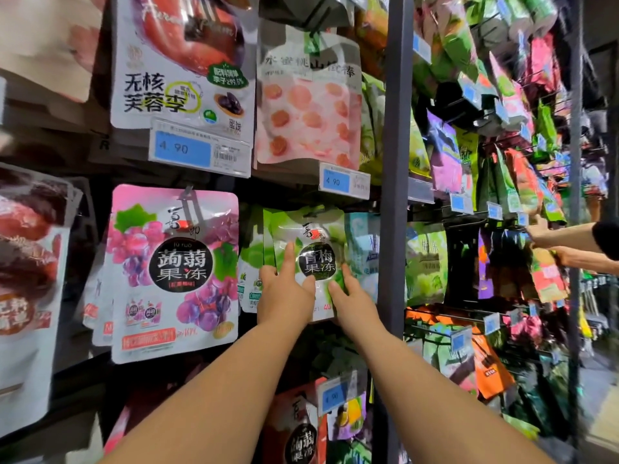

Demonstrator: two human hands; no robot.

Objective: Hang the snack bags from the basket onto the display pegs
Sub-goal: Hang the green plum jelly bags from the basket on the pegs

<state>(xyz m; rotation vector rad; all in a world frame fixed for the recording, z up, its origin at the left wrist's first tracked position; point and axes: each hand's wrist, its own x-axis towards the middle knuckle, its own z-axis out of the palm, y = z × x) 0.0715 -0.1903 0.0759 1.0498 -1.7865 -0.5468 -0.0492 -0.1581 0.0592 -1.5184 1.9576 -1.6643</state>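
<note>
Left hand (284, 296) clamped on the lower left of a glossy pale green plastic snack bag (311, 229) with a round black label: thumb on the front, index finger straight up the front, other fingers curled at the bag's left edge. Right hand (353, 304) pinching the lower right of the same bag, thumb on the front, fingers wrapped behind the right edge.

Bag upright, facing out, held in front of a row of like green bags (256, 249) on the middle tier of the display rack. Top edge just under a small blue price tag (333, 180); on a peg or not, impossible to tell.

Just to the left, a large pink and purple grape-printed pouch (174, 272) hanging from a grey metal peg (192, 209). Above that, a white pouch with a red plum picture (181, 61) and a larger blue price tag (182, 149). Above the held bag, a pale pink pouch printed with peach-coloured sweets (308, 105). Below, a red and black pouch (298, 430).

Right of the hands, a grey upright post (393, 162), and past it more pegs crowded with green, purple and orange packets (442, 155). At the far right edge, another person's hand (542, 234) among those packets.
</note>
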